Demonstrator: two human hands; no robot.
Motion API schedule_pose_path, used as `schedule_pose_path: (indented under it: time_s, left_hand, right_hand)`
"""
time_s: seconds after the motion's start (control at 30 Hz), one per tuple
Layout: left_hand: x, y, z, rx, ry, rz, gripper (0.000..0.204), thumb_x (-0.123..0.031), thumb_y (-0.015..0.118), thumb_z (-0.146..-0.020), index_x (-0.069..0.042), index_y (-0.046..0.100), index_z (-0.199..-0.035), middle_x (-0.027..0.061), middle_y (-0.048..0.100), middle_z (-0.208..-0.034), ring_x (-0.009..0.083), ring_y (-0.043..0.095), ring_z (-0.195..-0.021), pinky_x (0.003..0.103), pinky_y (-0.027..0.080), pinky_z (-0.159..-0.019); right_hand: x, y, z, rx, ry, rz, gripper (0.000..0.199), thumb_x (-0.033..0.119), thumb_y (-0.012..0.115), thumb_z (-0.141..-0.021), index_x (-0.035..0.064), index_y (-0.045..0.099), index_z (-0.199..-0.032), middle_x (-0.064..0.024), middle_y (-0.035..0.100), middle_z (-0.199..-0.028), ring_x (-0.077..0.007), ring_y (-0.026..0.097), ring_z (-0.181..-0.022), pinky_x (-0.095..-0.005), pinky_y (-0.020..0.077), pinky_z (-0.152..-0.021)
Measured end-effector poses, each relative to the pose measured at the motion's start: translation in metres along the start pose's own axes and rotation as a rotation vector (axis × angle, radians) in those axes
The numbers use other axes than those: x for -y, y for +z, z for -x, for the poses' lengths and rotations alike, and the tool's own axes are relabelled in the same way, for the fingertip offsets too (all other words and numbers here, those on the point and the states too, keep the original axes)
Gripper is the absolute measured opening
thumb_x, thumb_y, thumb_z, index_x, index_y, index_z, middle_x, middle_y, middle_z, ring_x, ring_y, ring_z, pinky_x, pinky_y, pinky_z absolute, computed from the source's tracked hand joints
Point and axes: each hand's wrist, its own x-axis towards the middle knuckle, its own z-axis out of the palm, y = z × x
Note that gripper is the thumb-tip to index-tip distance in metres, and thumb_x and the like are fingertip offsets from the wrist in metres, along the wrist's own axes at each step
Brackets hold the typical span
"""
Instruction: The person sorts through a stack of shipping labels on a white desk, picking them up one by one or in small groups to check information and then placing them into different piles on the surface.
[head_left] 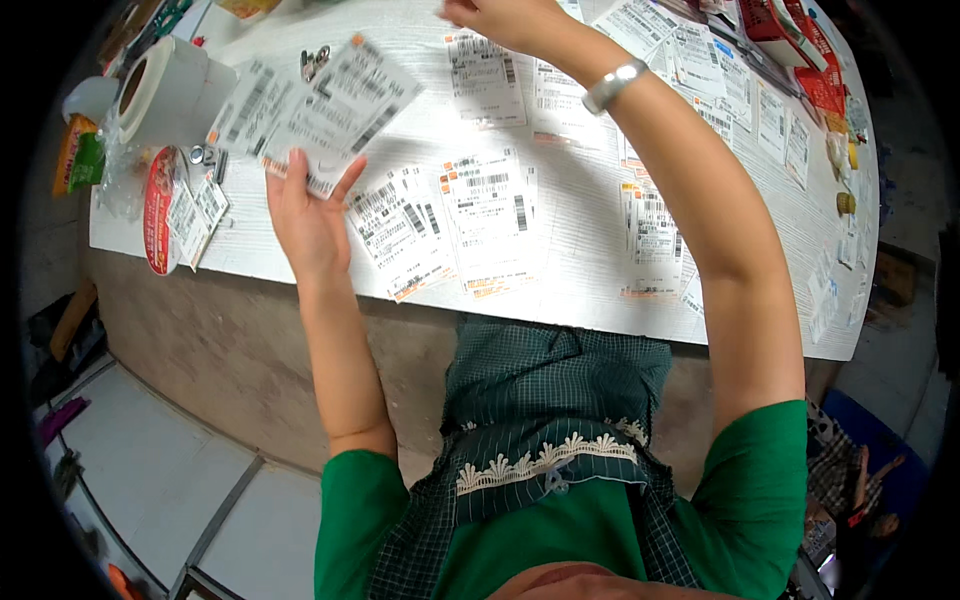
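My left hand grips a fanned bunch of printed shipping labels, raised over the left part of the table, thumb and fingers at its lower edge. At the top edge of the picture, my right hand is stretched out above a laid-out label, apart from the left hand. Its fingers look bunched together, partly cut off, and I cannot make out anything in them. Closer to me lie two overlapping stacks of labels, a left stack and a middle stack. Another small stack is by my right forearm.
A large white paper roll stands at the table's left, near a red oval card with small labels beside it. More labels cover the far right, before a red basket. The table's front edge runs before my apron.
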Motion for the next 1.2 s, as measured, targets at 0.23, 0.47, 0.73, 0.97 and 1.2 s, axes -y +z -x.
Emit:
schedule_pose_path:
  time_s: [0.23, 0.47, 0.73, 0.97, 1.2]
  left_hand:
    - [-0.004, -0.028, 0.012, -0.097, 0.067, -0.106, 0.039, -0.016, 0.039, -0.097, -0.003, 0.032, -0.133, 0.014, 0.046, -0.127, 0.0217, 0.053, -0.111, 0.04, 0.057, -0.08]
    - [-0.004, -0.027, 0.008, -0.07, 0.089, -0.095, 0.04, -0.016, 0.039, -0.097, -0.004, 0.03, -0.135, 0.0136, 0.046, -0.127, 0.0214, 0.054, -0.109, 0.039, 0.057, -0.079]
    - [-0.004, -0.014, 0.016, -0.052, 0.097, -0.1, 0.042, -0.016, 0.04, -0.096, -0.004, 0.03, -0.135, 0.0134, 0.046, -0.127, 0.0215, 0.054, -0.109, 0.039, 0.057, -0.078]
    - [-0.01, -0.019, 0.025, -0.1, 0.128, -0.127, 0.038, -0.015, 0.04, -0.096, -0.001, 0.033, -0.131, 0.0141, 0.047, -0.124, 0.0207, 0.056, -0.106, 0.039, 0.058, -0.078]
    - [0.001, 0.002, 0.068, 0.086, -0.129, -0.246, 0.037, -0.02, 0.043, -0.095, 0.002, 0.039, -0.125, 0.0116, 0.053, -0.116, 0.0194, 0.058, -0.102, 0.038, 0.056, -0.078]
  right_hand:
    - [-0.026, 0.011, -0.011, 0.407, 0.147, 0.528, 0.041, 0.023, 0.075, -0.067, 0.0017, 0.064, -0.101, -0.0148, 0.066, -0.093, -0.0291, 0.066, -0.081, -0.0379, 0.0539, -0.067]
    - [-0.026, 0.011, -0.009, 0.451, 0.154, 0.478, 0.032, 0.02, 0.076, -0.067, 0.0034, 0.068, -0.093, -0.0138, 0.068, -0.088, -0.028, 0.066, -0.081, -0.0405, 0.0529, -0.066]
    - [-0.009, 0.009, -0.003, 0.419, 0.257, 0.526, 0.018, 0.016, 0.074, -0.068, 0.0091, 0.071, -0.084, -0.0091, 0.069, -0.085, -0.0238, 0.065, -0.08, -0.0394, 0.0443, -0.078]
    - [-0.028, -0.02, 0.004, 0.204, 0.032, 0.29, 0.027, 0.02, 0.055, -0.085, 0.0078, 0.063, -0.108, -0.0133, 0.066, -0.1, -0.0266, 0.063, -0.091, -0.042, 0.048, -0.079]
    - [0.072, -0.12, 0.113, 0.083, -0.219, -0.015, 0.026, 0.023, 0.061, -0.084, 0.0085, 0.061, -0.105, -0.0107, 0.066, -0.083, -0.0231, 0.063, -0.07, -0.0332, 0.0486, -0.062]
